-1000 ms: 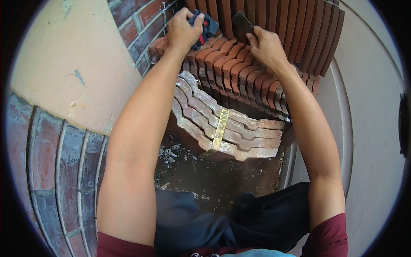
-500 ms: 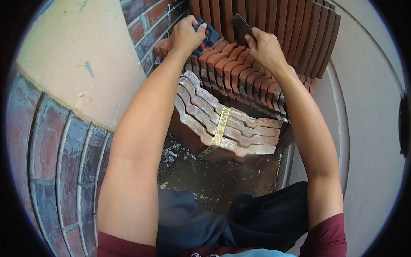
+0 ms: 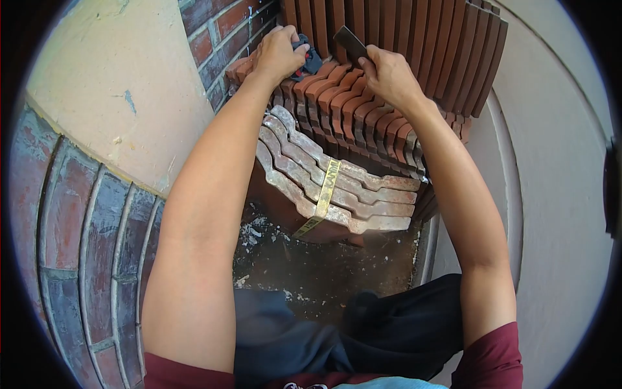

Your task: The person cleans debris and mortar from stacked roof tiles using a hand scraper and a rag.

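Note:
My left hand (image 3: 280, 54) is wrapped round a dark grey and red object (image 3: 310, 63), partly hidden by the fingers, over the left end of a row of orange-brown roof tiles (image 3: 330, 87). My right hand (image 3: 389, 72) grips a flat dark blade-like piece (image 3: 350, 44), which points up and left above the same tiles. Nearer to me lies a bundle of four-odd weathered tiles (image 3: 350, 194), stacked and bound with a yellow printed strap (image 3: 328, 188).
Taller brown tiles (image 3: 414, 45) stand upright at the back. A brick wall (image 3: 97, 246) and a cream panel (image 3: 116, 97) are on the left, a pale curved wall (image 3: 557, 194) on the right. White flakes lie on the dark floor (image 3: 311, 272).
The whole view has shifted slightly, so things appear a little further left. Both hands keep their holds; my left fingers now cover more of the grey and red object.

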A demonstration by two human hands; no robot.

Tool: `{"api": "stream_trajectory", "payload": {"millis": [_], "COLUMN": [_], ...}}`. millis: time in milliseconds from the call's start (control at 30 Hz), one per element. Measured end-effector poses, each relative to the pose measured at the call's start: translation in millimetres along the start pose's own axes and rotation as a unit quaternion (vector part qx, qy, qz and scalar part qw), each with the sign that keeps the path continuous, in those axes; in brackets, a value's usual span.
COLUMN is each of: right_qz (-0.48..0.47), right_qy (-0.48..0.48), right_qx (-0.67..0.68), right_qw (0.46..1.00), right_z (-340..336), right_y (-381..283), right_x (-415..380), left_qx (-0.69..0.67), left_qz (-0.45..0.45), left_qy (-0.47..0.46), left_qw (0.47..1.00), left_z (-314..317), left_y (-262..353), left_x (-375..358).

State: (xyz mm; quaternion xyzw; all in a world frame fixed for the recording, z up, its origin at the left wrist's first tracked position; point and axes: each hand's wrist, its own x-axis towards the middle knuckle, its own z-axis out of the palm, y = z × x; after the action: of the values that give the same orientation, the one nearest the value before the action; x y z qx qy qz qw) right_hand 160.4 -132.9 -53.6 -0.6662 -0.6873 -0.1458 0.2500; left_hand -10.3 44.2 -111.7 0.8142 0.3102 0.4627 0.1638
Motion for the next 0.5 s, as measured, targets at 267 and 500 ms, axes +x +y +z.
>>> {"api": "stream_trajectory", "payload": {"millis": [267, 500], "right_qz": [0.046, 0.025], "right_qy": [-0.064, -0.053], "right_qx": [-0.015, 0.003], "right_qw": [0.997, 0.998], "right_z": [-7.1, -4.7], "right_y": [-12.0, -13.9], "right_x": [-0.5, -4.3], "left_qx": [0.049, -0.022], "left_qz": [-0.078, -0.037], "left_qy": [-0.01, 0.149], "left_qw": [0.996, 0.988], "left_z": [-4.5, 12.1], "left_y": [15.7, -1.6], "left_x": [1.7, -4.3]}}
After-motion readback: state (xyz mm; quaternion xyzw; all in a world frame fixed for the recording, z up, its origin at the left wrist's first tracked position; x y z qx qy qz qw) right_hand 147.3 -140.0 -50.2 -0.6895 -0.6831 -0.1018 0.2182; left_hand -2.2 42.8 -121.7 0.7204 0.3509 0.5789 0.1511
